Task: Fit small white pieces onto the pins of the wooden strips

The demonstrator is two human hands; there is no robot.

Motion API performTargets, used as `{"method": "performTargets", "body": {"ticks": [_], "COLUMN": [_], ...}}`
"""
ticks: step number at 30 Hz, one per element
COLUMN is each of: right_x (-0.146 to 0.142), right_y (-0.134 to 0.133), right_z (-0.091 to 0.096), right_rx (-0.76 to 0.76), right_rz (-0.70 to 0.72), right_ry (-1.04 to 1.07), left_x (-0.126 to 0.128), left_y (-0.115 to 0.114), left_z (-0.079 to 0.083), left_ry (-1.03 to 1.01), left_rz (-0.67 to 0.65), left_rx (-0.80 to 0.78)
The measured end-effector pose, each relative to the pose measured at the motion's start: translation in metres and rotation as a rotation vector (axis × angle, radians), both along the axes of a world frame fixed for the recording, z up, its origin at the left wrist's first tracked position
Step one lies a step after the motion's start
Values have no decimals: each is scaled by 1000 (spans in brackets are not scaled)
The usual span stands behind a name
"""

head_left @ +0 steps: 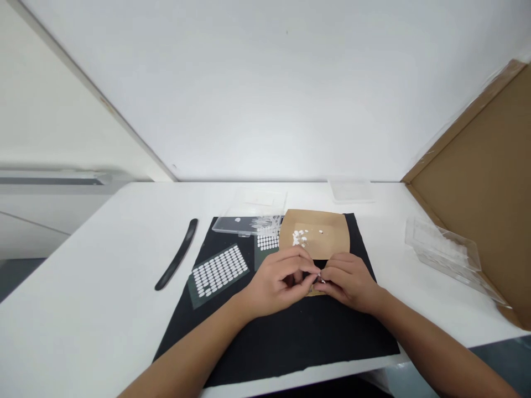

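Over the black mat [298, 342], my left hand [286, 276] and my right hand [348, 279] meet fingertip to fingertip. A tiny shiny piece [322, 280] shows at the right fingertips; its kind is too small to make out. The left thumb and forefinger are pinched together right beside it, and whatever they hold is hidden. Just beyond my hands is a brown paper tray [332, 226] with several small white bits [299, 237] in it. Below the fingers, a small brown and yellowish item [317, 293] is mostly covered.
Left of my hands lie a sheet of white oval stickers [219, 271] and a second sticker sheet [268, 242]. Behind them is a clear plastic case [226, 225] holding clear nail tips [265, 223]. A black curved nail file [177, 254], clear box [443, 246] and cardboard [485, 166] flank the mat.
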State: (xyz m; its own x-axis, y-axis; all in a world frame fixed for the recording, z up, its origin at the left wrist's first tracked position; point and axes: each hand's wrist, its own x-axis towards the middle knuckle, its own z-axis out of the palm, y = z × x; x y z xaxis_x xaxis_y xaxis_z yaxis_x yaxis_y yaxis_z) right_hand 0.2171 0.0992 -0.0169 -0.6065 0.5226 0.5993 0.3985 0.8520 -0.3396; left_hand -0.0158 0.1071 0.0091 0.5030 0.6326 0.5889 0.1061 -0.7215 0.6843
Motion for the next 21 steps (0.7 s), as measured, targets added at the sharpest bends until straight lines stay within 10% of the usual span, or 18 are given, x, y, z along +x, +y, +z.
{"method": "performTargets", "body": {"ticks": [21], "right_x": [0], "right_y": [-2], "right_z": [10], "right_rx": [216], "right_rz": [-88], "right_ry": [-203], "left_x": [4], "left_y": [-1], "left_z": [-3], "left_ry": [-14], "left_rz": [72], "left_rx": [23]}}
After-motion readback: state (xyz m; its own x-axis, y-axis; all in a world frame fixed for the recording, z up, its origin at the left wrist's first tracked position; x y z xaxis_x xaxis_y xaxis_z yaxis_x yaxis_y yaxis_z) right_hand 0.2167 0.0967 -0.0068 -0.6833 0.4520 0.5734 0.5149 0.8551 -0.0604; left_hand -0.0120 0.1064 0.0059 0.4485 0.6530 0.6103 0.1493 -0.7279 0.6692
